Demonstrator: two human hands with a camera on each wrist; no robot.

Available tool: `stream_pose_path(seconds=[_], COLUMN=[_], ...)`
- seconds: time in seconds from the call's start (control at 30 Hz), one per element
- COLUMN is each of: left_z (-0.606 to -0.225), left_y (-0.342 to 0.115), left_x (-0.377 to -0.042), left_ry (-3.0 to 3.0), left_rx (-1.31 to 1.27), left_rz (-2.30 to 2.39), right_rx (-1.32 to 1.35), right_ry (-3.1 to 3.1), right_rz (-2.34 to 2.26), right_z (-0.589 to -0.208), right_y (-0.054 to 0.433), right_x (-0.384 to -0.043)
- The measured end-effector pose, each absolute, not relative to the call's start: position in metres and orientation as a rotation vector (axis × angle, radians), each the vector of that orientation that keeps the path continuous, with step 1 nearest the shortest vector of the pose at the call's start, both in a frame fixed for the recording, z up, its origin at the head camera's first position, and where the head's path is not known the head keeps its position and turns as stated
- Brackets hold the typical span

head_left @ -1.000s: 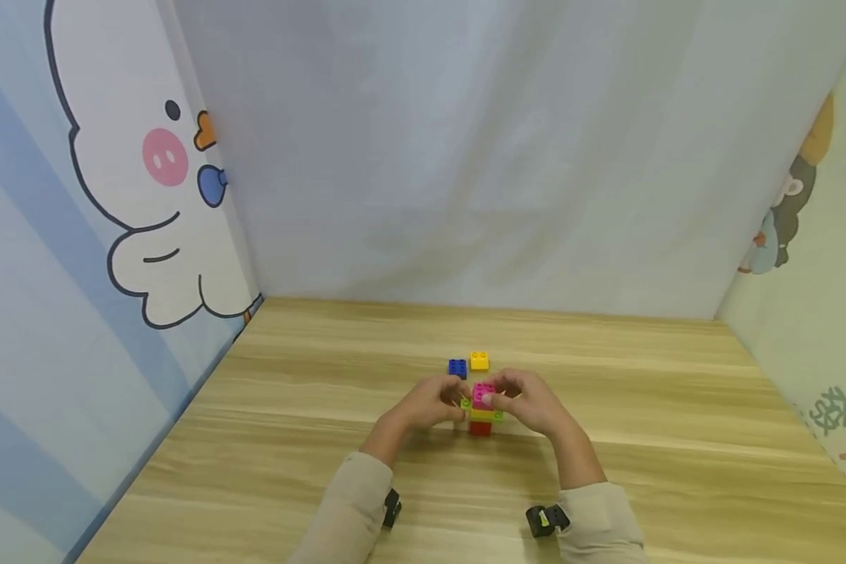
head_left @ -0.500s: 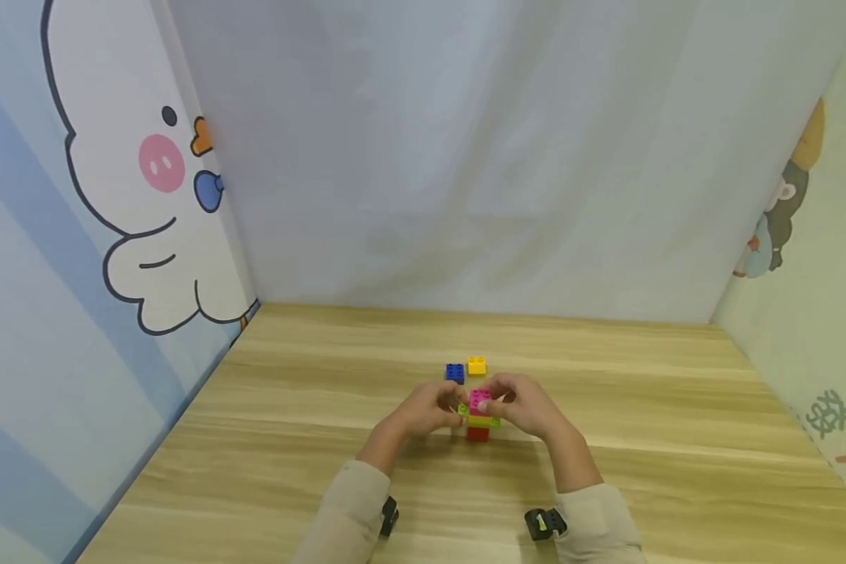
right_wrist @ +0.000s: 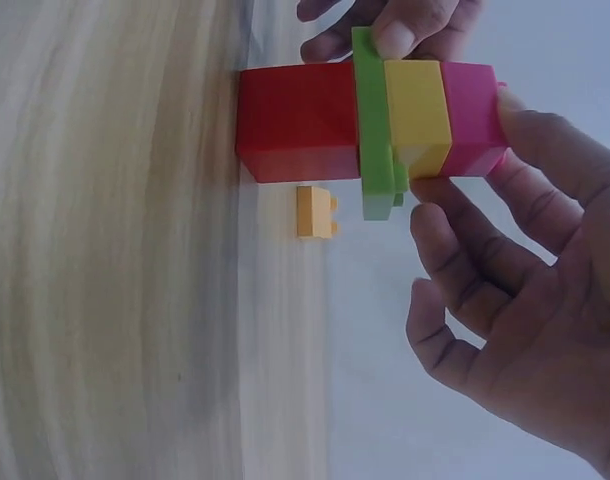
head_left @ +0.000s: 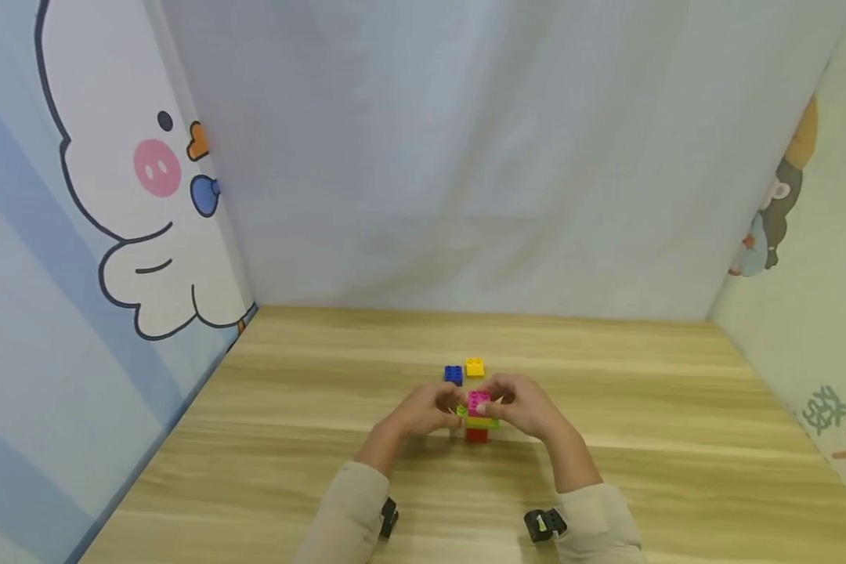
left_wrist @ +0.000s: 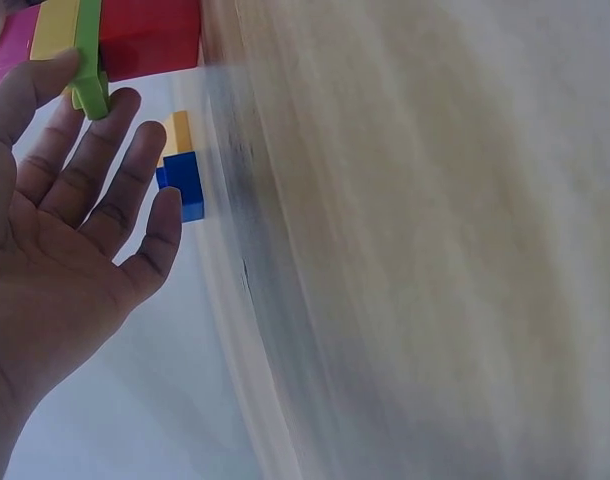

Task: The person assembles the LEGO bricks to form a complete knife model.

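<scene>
A stack of toy building bricks stands upright on the table between both hands. From the bottom it has a red brick [right_wrist: 300, 122], a wider flat green brick [right_wrist: 375, 130], a yellow brick [right_wrist: 417, 112] and a pink brick [right_wrist: 473, 118] on top. My left hand [head_left: 426, 409] pinches one end of the green brick, thumb on the near side and fingers behind, the others spread. With thumb and forefinger, my right hand [head_left: 529, 405] grips the pink brick; its remaining fingers are loosely bent beside the stack.
Just behind the stack, a blue brick [head_left: 453, 375] and a loose yellow brick [head_left: 475, 366] lie on the wooden table [head_left: 310, 360]. A pale curtain [head_left: 465, 157] hangs at the table's far edge, and printed cloth walls [head_left: 134, 235] flank the sides.
The head view has shifted slightly, so the table and stack appear a little lower and to the left. Both hands keep their places at the stack.
</scene>
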State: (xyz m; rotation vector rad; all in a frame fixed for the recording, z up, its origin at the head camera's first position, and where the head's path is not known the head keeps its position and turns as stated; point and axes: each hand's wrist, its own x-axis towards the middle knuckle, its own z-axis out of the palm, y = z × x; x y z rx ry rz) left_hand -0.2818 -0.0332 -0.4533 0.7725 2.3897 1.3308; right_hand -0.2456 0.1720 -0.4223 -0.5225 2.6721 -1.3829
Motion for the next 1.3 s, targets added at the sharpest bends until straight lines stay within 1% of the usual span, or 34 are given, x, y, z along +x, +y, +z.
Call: stream_pose_path(seconds=[0.17, 0.4, 0.73, 1.0, 1.23, 1.3], left_z=[-0.454, -0.454, -0.453, -0.454, -0.428, -0.43], left_y=[-0.033, -0.035, -0.036, -0.033, -0.033, -0.033], left_x=[-0.28, -0.281, -0.279, -0.279, -0.263, -0.264], left_ry=[2.379, 2.373, 2.388, 2.356, 2.33, 2.325], left_rx=[0.786, 0.777, 0.774, 0.789, 0.784, 0.789], left_rz=[1.337, 1.343, 1.323, 1.383, 1.409, 1.412], right_rx=[-0.547, -0.508, -0.587, -0.525, -0.45, -0.446], right_ry=[2.687, 2.69, 2.679, 2.648, 2.6, 2.593], right_rz=[-1.403, -1.446, -1.468, -1.489, -1.516, -1.507], right_z=[-0.426, -0.423, -0.427, -0.43, -0.434, -0.436], right_y=[0.173, 0.172, 0.173, 0.181, 0.186, 0.186], right_x=[-0.245, -0.245, -0.243, -0.24, -0.24, -0.242])
